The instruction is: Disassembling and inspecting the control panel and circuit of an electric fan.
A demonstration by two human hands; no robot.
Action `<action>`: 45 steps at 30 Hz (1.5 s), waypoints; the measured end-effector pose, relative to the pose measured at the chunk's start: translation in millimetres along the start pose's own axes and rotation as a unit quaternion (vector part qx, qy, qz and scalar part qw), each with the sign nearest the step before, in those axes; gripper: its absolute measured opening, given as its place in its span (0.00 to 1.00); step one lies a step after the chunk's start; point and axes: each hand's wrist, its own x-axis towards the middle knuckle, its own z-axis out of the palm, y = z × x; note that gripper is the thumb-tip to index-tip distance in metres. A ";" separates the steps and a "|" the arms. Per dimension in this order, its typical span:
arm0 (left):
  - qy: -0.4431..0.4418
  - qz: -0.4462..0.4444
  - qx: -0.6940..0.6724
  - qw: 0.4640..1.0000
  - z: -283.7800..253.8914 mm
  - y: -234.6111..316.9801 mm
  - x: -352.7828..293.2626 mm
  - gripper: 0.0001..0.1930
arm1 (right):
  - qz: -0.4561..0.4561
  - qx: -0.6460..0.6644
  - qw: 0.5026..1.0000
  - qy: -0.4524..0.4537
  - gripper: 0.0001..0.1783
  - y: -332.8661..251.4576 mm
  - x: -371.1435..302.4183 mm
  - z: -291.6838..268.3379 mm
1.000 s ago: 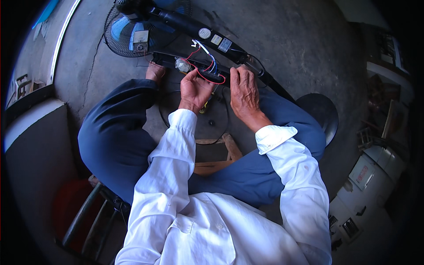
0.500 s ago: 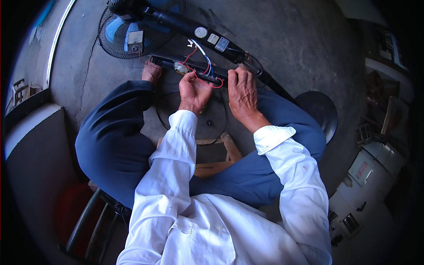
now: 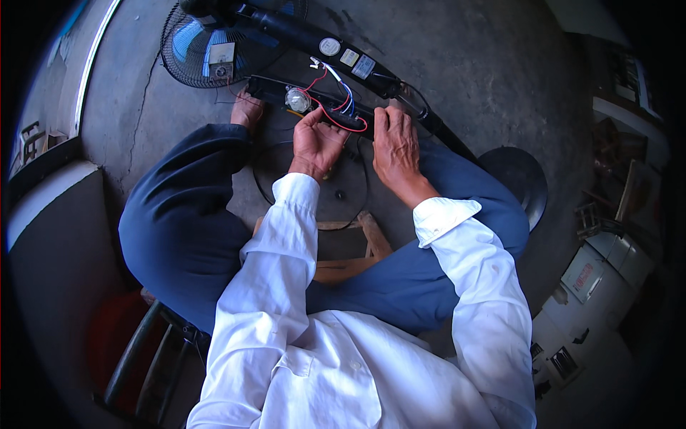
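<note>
A long narrow black plastic housing (image 3: 268, 88), open on its upper side, lies across in front of me. Inside it a round clear-covered part (image 3: 297, 100) shows, and red, white and blue wires (image 3: 348, 94) loop out of it. My left hand (image 3: 318, 146), palm up, has its fingers closed on the housing's near edge. Curled over its right end, my right hand (image 3: 396, 146) grips it, fingertips partly hidden. Just beyond lies a fan's black column (image 3: 304, 41), its caged head (image 3: 187, 63) with blue blades at the far left.
A small pale box (image 3: 221, 54) with a dial rests by the fan cage, a thin wire running from it. The round fan base (image 3: 516, 182) is right of my knee. A wooden stool frame (image 3: 373, 236) stands between my legs. My bare foot (image 3: 246, 111) is by the housing's left end.
The housing has tipped slightly, so its round clear part shows more fully. The wires have shifted a little rightward. Both hands keep their grip, barely moved.
</note>
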 end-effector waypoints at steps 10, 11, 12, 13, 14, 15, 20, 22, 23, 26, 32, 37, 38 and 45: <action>0.121 0.055 0.097 0.986 -8.5 0.1 -4.8 0.16 | 0.046 0.087 0.990 -0.100 0.38 9.2 -5.8 36.7; 0.122 0.054 0.096 0.986 -10.0 -0.4 -4.6 0.16 | 0.053 0.110 0.986 -0.116 0.38 12.0 -7.2 41.0; 0.139 0.043 0.120 0.982 -11.6 -1.3 -4.2 0.15 | 0.054 0.109 0.986 -0.118 0.38 15.5 -8.2 45.4; 0.156 0.033 0.145 0.977 -14.7 -0.4 -3.7 0.14 | 0.051 0.113 0.986 -0.115 0.39 18.3 -8.7 50.9; 0.157 0.034 0.144 0.976 -20.1 0.9 -1.3 0.14 | 0.048 0.117 0.986 -0.112 0.39 20.8 -9.2 56.8; 0.149 0.031 0.143 0.978 -25.7 2.2 1.9 0.15 | 0.048 0.119 0.985 -0.113 0.39 23.2 -9.7 63.1; 0.126 0.029 0.153 0.980 -40.0 5.2 11.3 0.17 | 0.052 0.183 0.978 -0.083 0.38 32.3 -12.9 89.9; 0.127 0.036 0.186 0.974 -41.0 5.0 17.3 0.18 | 0.057 0.185 0.977 -0.085 0.38 35.8 -12.0 97.7; 0.130 0.035 0.186 0.973 -41.0 5.5 20.4 0.18 | 0.062 0.186 0.977 -0.086 0.37 37.1 -11.1 101.0; 0.164 0.044 0.220 0.961 -44.8 10.8 28.7 0.18 | 0.053 0.178 0.979 -0.084 0.36 37.4 -4.5 109.9; 0.127 -0.002 0.205 0.971 -54.7 16.1 45.4 0.21 | 0.066 0.135 0.984 -0.092 0.34 45.4 -0.8 123.8; 0.164 0.018 0.237 0.957 -56.7 20.1 55.9 0.13 | 0.058 0.141 0.983 -0.099 0.34 48.5 4.5 136.6; 0.161 0.014 0.241 0.957 -57.1 21.3 56.9 0.13 | 0.056 0.140 0.984 -0.095 0.35 48.8 4.3 139.9; 0.145 0.020 0.238 0.960 -61.0 27.8 57.5 0.17 | 0.054 0.144 0.983 -0.103 0.34 43.6 9.1 141.4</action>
